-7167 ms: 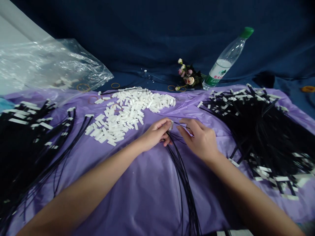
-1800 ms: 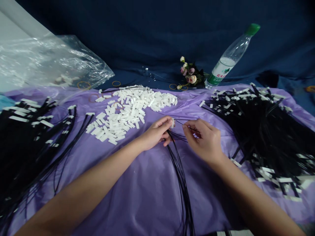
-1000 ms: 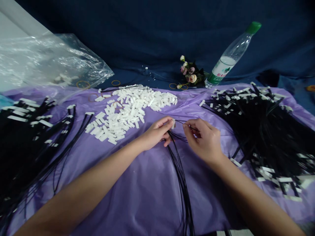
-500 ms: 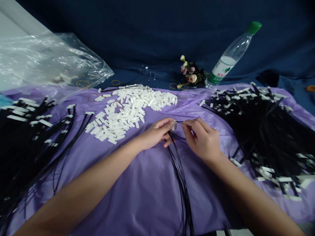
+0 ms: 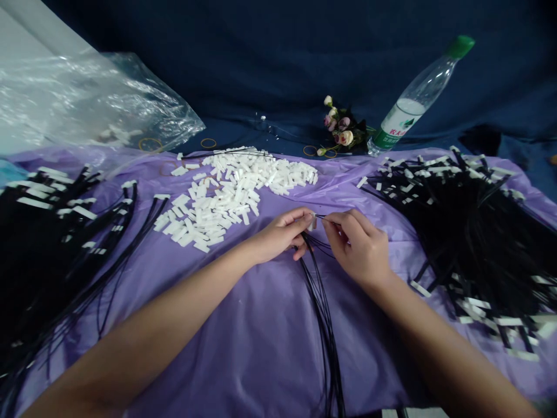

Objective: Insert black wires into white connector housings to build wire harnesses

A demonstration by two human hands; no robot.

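Observation:
My left hand [image 5: 287, 232] pinches a small white plastic connector [image 5: 313, 220] between thumb and forefinger. Through its lower fingers runs a bundle of thin black cables [image 5: 324, 313], which hangs down toward the front edge. Just to the right, my right hand [image 5: 357, 241] is closed, its thumb and forefinger pinching a thin black wire [image 5: 320, 216] whose end meets the connector. Whether the wire tip sits inside the connector is too small to tell. Left of the hands lies a loose pile of white connectors [image 5: 230, 194] on the purple sheet [image 5: 261, 325].
Black cables with white connector ends are heaped at the left [image 5: 47, 261] and right [image 5: 470, 232]. Behind stand a water bottle [image 5: 404, 113] with a green cap and artificial flowers [image 5: 343, 130]. A clear plastic bag [image 5: 130, 98] lies at the back left, near rubber bands [image 5: 208, 143].
The view has shifted slightly, so the background sits a little further right. Both hands keep their grips, with the wire still at the connector.

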